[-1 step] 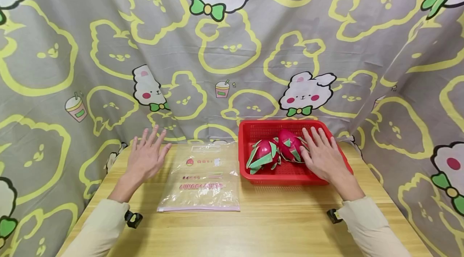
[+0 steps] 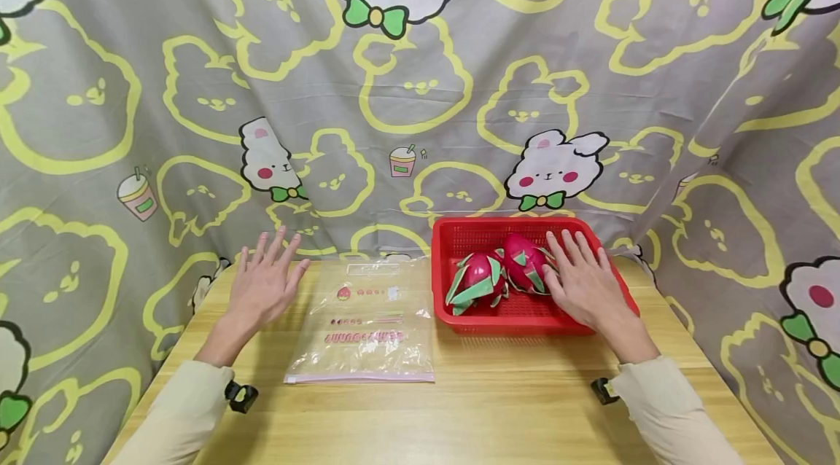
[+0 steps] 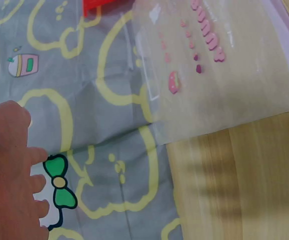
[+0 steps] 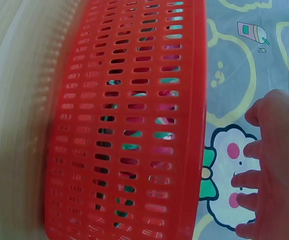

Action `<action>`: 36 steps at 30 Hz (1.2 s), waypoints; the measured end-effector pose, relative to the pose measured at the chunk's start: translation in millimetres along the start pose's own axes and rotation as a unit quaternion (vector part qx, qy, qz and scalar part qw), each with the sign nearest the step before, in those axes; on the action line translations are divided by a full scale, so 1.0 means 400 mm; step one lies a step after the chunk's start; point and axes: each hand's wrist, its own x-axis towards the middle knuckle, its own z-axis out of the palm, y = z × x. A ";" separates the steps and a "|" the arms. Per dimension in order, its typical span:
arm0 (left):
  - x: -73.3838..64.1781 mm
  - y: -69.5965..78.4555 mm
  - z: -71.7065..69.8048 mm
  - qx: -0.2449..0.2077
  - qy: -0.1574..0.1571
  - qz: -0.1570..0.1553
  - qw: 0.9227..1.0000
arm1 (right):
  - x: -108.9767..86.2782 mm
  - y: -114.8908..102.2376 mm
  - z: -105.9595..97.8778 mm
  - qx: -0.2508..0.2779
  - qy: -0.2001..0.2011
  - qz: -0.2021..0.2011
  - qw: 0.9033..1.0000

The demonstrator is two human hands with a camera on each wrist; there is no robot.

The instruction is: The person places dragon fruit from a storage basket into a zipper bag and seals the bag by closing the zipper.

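Note:
Fingers spread, my left hand (image 2: 265, 286) hovers over the table's left part, beside a clear zip bag (image 2: 367, 356) with pink print that lies flat. My right hand (image 2: 584, 279), fingers straight and holding nothing, is above the right side of a red plastic basket (image 2: 453, 321). Inside the basket sit two dragon fruits with green-tipped scales, one on the left (image 2: 477, 272) and one nearer my right hand (image 2: 521, 254). In the right wrist view the slotted basket wall (image 4: 134, 120) stands apart from the hand (image 4: 282, 165). The left wrist view shows the bag (image 3: 234, 90) away from my left fingers.
The wooden table (image 2: 394, 421) runs under everything. A grey curtain (image 2: 420, 100) with yellow cartoon outlines hangs behind the table and along both sides. Dark wrist cameras are strapped at the left cuff (image 2: 241, 396) and the right cuff (image 2: 604, 391).

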 end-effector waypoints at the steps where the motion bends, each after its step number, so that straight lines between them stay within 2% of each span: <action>1: 0.000 0.000 0.000 0.000 0.000 0.000 1.000 | 0.001 -0.001 0.001 0.001 -0.001 0.001 1.000; 10: -0.003 0.017 0.003 0.003 -0.007 0.002 1.000 | 0.009 -0.006 0.001 -0.003 0.014 0.013 1.000; 21: -0.004 0.028 0.014 -0.003 0.000 0.015 1.000 | 0.012 -0.012 -0.001 0.008 -0.008 0.015 1.000; 28: -0.001 0.051 0.022 -0.003 -0.002 0.017 1.000 | 0.001 -0.002 -0.013 0.010 -0.008 0.013 1.000; 36: -0.025 0.074 0.033 -0.046 -0.022 0.012 0.999 | -0.021 -0.019 -0.010 0.023 0.011 0.002 1.000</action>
